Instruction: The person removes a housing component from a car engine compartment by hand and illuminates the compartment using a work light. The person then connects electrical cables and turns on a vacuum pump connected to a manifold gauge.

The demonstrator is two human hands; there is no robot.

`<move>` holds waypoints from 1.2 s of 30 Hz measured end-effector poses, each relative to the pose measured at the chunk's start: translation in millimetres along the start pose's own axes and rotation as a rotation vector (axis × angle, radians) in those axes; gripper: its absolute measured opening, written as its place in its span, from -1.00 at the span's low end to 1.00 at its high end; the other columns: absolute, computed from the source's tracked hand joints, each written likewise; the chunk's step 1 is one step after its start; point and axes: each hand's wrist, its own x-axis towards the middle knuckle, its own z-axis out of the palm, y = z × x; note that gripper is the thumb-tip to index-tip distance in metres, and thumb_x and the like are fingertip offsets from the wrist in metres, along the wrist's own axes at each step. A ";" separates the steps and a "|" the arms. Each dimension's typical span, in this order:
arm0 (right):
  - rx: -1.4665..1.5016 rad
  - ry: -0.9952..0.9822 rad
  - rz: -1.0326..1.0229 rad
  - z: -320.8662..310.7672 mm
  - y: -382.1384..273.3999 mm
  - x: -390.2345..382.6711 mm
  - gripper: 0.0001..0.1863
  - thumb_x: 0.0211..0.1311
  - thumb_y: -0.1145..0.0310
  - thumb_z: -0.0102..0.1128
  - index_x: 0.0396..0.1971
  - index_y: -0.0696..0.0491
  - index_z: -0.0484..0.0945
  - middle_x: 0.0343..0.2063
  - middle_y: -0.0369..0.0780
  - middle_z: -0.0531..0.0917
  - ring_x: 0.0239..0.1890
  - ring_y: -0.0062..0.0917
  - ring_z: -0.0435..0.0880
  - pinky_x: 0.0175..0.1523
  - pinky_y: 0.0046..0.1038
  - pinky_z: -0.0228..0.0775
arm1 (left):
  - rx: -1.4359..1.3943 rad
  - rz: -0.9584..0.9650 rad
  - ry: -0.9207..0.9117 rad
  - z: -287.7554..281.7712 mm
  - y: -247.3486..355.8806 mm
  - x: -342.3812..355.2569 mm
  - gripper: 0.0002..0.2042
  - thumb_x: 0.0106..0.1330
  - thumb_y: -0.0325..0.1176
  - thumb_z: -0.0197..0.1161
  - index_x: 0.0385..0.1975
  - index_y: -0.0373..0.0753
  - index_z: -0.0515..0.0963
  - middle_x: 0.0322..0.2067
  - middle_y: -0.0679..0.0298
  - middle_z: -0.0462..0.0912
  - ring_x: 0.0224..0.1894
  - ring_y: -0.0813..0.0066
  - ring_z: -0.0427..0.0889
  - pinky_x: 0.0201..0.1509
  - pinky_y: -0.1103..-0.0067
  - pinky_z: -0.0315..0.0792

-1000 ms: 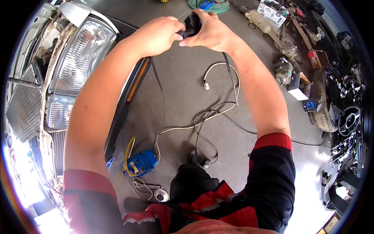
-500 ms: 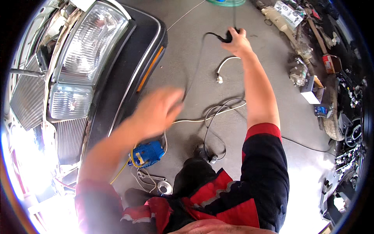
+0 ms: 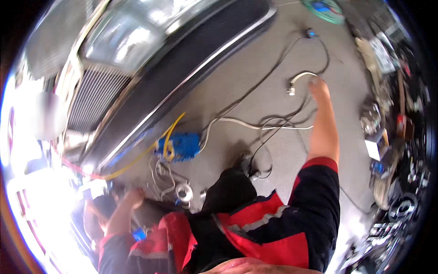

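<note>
My right hand point(image 3: 320, 89) is low over the floor at the right, fingers bunched where a short white cable point(image 3: 303, 74) and a dark cord point(image 3: 328, 57) meet. Motion blur hides what they grip. At the cable's free end is a pale plug point(image 3: 291, 90). Farther off, a small black piece with a blue spot point(image 3: 311, 33) lies on the cord. My left hand point(image 3: 135, 197) is at the lower left, beside my leg, too smeared to read its fingers. Beyond it are a blue device point(image 3: 179, 147) with a yellow hose and a round metal part point(image 3: 184, 192).
A car's dark bumper point(image 3: 191, 75) and a headlight point(image 3: 125, 45) fill the upper left. Looped cords point(image 3: 273, 122) lie across the grey floor. Car parts and boxes, one of them white point(image 3: 377, 145), line the right side. A green round object point(image 3: 325, 10) lies at the top.
My right hand has left the black piece, now on the floor, and come nearer along the cord. The left hand has pulled back toward my body. The view has turned and shifted.
</note>
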 end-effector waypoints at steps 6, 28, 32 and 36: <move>0.087 -0.222 -0.277 42.9 -55.1 -108.8 -0.46 0.24 0.04 0.05 0.06 0.14 0.45 -0.18 0.04 0.64 -0.11 -0.07 0.61 0.00 -0.15 0.41 | -0.795 -0.381 0.477 30.8 28.0 -45.3 -0.70 0.33 -0.20 -0.03 -0.25 -0.32 0.51 -0.31 -0.10 0.60 -0.17 -0.11 0.56 -0.07 0.18 0.41; -0.381 -0.716 -1.027 69.6 -479.7 -498.7 -0.54 0.17 0.19 0.17 -0.04 0.21 0.51 -0.12 0.08 0.61 -0.03 -0.13 0.59 0.05 -0.29 0.42 | -1.675 -0.526 1.114 108.3 -8.0 -99.6 -0.63 0.28 -0.12 0.13 -0.18 -0.35 0.56 -0.26 -0.05 0.64 -0.16 0.03 0.62 -0.06 0.35 0.44; -0.453 -0.629 -1.028 139.6 -480.8 -476.0 -0.57 0.18 0.18 0.12 -0.11 0.24 0.52 -0.16 0.11 0.61 -0.05 -0.06 0.58 0.03 -0.20 0.41 | -1.702 -0.541 1.087 117.6 -30.4 -81.4 -0.61 0.26 -0.09 0.12 -0.23 -0.35 0.57 -0.27 -0.07 0.64 -0.15 0.01 0.62 -0.06 0.32 0.45; -0.361 -0.512 -1.062 179.7 -513.3 -496.0 -0.62 0.19 0.16 0.06 -0.23 0.21 0.52 -0.24 0.12 0.61 -0.12 0.00 0.57 -0.01 -0.14 0.41 | -1.803 -0.518 1.103 119.9 -57.1 -74.9 -0.65 0.26 -0.15 0.15 -0.19 -0.34 0.55 -0.30 -0.04 0.65 -0.18 0.02 0.63 -0.08 0.33 0.46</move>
